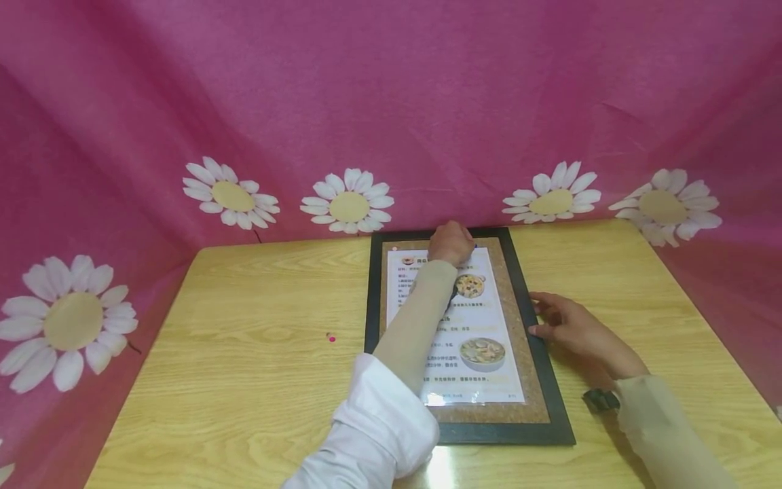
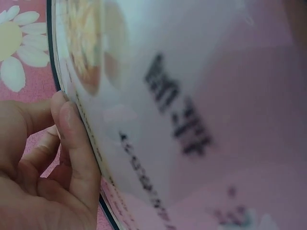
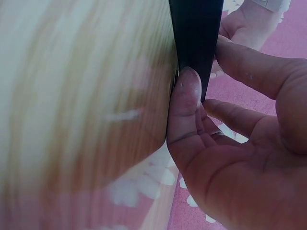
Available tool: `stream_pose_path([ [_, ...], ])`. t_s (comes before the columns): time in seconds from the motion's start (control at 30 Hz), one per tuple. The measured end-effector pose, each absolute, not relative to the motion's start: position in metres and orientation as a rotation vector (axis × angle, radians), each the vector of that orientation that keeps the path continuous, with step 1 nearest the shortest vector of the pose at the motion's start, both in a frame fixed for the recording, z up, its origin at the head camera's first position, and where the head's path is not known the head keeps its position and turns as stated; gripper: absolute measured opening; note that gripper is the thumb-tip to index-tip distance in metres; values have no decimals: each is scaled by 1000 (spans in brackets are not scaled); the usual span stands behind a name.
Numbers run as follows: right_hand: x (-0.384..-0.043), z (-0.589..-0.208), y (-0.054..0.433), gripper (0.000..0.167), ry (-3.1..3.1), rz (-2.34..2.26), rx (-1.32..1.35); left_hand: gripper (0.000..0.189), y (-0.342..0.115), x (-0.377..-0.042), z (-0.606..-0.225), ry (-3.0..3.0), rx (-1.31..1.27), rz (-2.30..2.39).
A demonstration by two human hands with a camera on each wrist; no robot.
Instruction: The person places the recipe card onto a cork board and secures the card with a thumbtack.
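A black-framed cork board [image 1: 470, 414] lies on the table, with a printed recipe sheet [image 1: 489, 319] on it. At the sheet's top left corner shows a small pale pin [image 1: 394, 248]. My left hand [image 1: 451, 243] reaches across to the top of the board, fingers curled and tips drawn together at the sheet's edge; a small blue pin [image 1: 475, 246] peeks out beside it. What lies between those fingertips is mostly hidden. With thumb and fingers, my right hand [image 1: 574, 329] holds the frame's right side; the thumb [image 3: 187, 91] presses on the black edge.
Small pink pieces [image 1: 332, 337] lie on the wooden table [image 1: 256, 373] left of the board. A pink flowered cloth [image 1: 391, 102] hangs behind the table and at its sides. A dark band [image 1: 601, 401] circles the right wrist.
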State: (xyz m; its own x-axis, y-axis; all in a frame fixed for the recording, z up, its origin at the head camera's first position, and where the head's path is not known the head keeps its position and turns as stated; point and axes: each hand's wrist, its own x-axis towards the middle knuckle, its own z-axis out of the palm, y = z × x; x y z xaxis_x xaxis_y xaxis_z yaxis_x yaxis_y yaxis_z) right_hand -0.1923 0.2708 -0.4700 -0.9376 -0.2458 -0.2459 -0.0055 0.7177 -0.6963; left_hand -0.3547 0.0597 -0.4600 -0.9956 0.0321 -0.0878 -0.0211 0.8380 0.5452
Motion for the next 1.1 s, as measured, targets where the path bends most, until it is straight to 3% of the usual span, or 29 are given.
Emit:
stream_pose_path([
  [0.53, -193, -471, 272, 71, 2603, -1050, -210, 11, 64, -345, -454, 3012, 470, 382],
  [1.1, -195, -472, 271, 73, 2601, -1028, -208, 27, 58, -337, -456, 3010, 812, -44],
])
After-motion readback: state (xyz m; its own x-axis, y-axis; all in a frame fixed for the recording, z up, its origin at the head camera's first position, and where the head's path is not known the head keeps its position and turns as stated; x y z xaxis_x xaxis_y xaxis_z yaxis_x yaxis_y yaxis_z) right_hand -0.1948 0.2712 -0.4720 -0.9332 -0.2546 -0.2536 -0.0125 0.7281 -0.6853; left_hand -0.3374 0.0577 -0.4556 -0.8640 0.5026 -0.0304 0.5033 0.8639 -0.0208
